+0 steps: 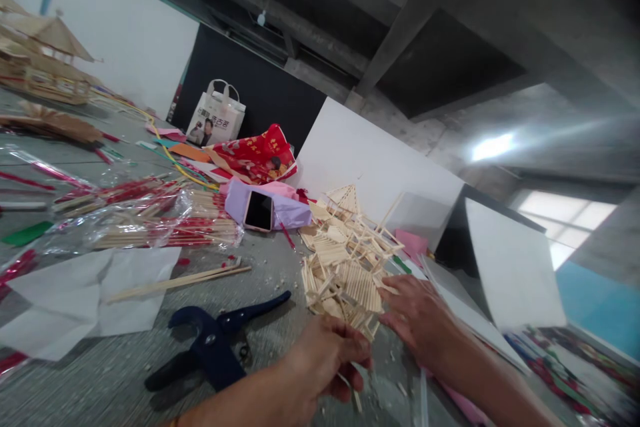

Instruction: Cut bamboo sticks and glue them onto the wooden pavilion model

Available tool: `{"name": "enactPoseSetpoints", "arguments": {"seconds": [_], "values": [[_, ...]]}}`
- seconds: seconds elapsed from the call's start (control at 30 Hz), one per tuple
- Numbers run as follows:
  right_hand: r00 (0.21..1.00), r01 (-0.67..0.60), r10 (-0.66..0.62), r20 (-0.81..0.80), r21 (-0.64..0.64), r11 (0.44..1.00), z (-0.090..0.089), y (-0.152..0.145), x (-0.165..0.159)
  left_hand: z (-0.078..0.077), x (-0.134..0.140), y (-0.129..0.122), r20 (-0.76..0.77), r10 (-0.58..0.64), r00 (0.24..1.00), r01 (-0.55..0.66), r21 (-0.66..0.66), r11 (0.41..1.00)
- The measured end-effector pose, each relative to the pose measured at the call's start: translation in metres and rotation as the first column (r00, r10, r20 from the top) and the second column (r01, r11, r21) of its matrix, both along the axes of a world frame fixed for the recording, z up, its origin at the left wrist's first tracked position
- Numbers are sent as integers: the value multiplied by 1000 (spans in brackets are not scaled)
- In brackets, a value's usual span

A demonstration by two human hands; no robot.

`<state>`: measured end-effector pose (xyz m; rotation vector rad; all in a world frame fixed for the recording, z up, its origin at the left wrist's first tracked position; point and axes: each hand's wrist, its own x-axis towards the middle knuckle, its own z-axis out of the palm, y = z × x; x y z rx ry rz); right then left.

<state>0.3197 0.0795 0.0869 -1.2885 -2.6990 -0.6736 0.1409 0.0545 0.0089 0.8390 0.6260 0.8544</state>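
Note:
A model built of thin wooden sticks (345,273), with layered roof-like panels, stands on the grey table in the middle of the view. My left hand (335,357) is at its near side, thumb and fingers curled together. A short stick end shows just below those fingers; whether they hold it is hidden. My right hand (417,313) reaches in from the right with fingers stretched out, their tips at the model's right edge. To the left of my left hand lies a dark blue hand cutter (213,340) with its jaw apart.
Loose sticks (200,277) lie partly on white paper (80,307). Bagged sticks with red ends (165,227), a phone (259,211) on purple paper, red packaging (260,157) and a tote bag (216,117) sit behind. Another wooden model (55,80) stands far left. White boards (515,267) are at right.

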Motion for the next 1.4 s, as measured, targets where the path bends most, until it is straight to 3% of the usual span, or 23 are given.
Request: {"name": "enactPoseSetpoints", "arguments": {"seconds": [0.67,1.03,1.4], "values": [[998,-42,43,-47,29,999,0,-7,-3,1,0,-1,-9,9,1000,-9,9,1000],[990,-117,126,-59,139,983,-3,-7,-2,-2,0,0,0,6,1000,-6,12,1000],[990,-119,127,-57,125,985,-4,-1,-1,1,0,0,15,6,1000,-6,0,1000]]}}
